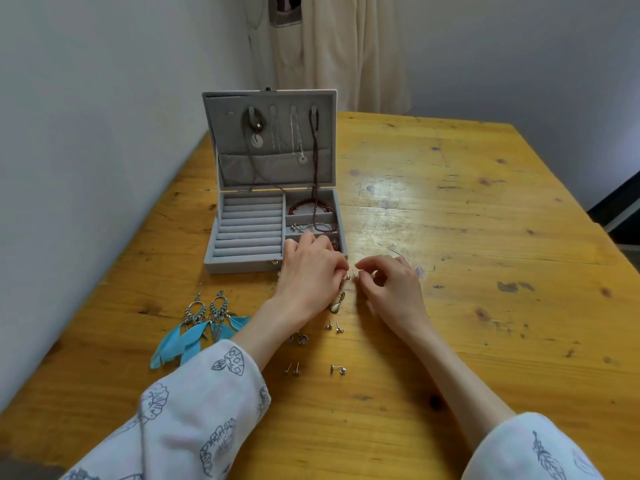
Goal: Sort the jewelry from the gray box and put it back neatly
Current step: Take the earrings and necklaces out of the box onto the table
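On the yellow wooden desk point(467, 237), close to its left side, the gray box point(242, 244) stands with its lid point(270, 140) upright; necklaces point(298, 140) hang from hooks inside the lid, ring rolls fill the left half of the tray, and red bead strands point(311, 207) lie in a right-hand compartment; just in front of the box the left hand point(308, 271) and the right hand point(391, 282) meet fingertip to fingertip, each with fingers curled and pinching a tiny stud earring point(351, 276) between them; near the left wrist lie a pale drop earring point(337, 303) and several pairs of small studs point(334, 327) set apart in rows; left of these, two blue feather earrings point(204, 323) lie side by side; both forearms wear white printed sleeves point(194, 410).
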A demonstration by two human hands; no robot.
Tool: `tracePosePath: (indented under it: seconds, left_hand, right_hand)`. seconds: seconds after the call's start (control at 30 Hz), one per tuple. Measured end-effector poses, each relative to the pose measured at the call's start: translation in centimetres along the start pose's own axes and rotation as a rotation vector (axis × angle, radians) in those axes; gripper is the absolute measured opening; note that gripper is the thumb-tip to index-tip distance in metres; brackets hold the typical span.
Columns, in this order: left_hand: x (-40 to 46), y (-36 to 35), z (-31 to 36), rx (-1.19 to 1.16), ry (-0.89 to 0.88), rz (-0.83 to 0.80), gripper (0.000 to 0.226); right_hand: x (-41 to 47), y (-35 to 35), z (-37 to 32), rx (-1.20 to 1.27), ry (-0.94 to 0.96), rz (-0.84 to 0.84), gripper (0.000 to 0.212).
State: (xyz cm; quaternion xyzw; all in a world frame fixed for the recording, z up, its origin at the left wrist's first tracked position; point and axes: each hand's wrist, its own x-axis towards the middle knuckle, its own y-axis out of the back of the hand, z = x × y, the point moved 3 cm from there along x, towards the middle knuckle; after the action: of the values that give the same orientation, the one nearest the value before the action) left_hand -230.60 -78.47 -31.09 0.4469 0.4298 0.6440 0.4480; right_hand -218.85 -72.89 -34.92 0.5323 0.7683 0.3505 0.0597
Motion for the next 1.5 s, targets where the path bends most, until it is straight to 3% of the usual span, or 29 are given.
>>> tracePosePath:
  seconds: [0.13,0.3,0.53,0.67,0.83,1.03,1.37,1.5]
  left_hand:
    - [-1.3,1.1,-1.2,-0.102,0.043,0.048,0.029]
    - [-3.2,3.7,-3.7,-0.243,0.123,-0.011,0.038]
    - [-2.8,6.4,-6.3,-0.319,0.196,-0.027,0.036]
    - [0.1,6.5,-8.1,-0.325,0.231,-0.012,0.036]
    - [3.5,5.4,-11.7,-0.114,0.259,0.077,0.044]
    - [3.9,1.2,-14.3,0.15,0.234,-0.061,0.054]
    - [3.6,0.6,-14.6,0.207,0.207,-0.026,0.054]
    - [3.6,0.5,-14.6,0.201,0.204,-0.02,0.054]
  right_hand:
    - [0.1,0.0,0.0,-0.004,-0.014,0.025,0.012]
    - [-0.2,0.2,-0.3,-0.011,-0.049,-0.003,0.011]
    - [1.4,0.8,-0.5,0.103,-0.223,0.002,0.016]
    - [5.0,0.8,-1.7,0.085,-0.171,-0.007,0.018]
    - [10.6,-0.5,-4.9,0.076,-0.027,-0.082,0.018]
    - [16.8,-4.8,-10.4,0.106,0.068,-0.215,0.027]
    - [21.1,-9.2,-14.2,0.004,-0.042,0.051,0.018]
    - [21.2,-9.3,-14.6,-0.032,-0.035,0.083,0.017]
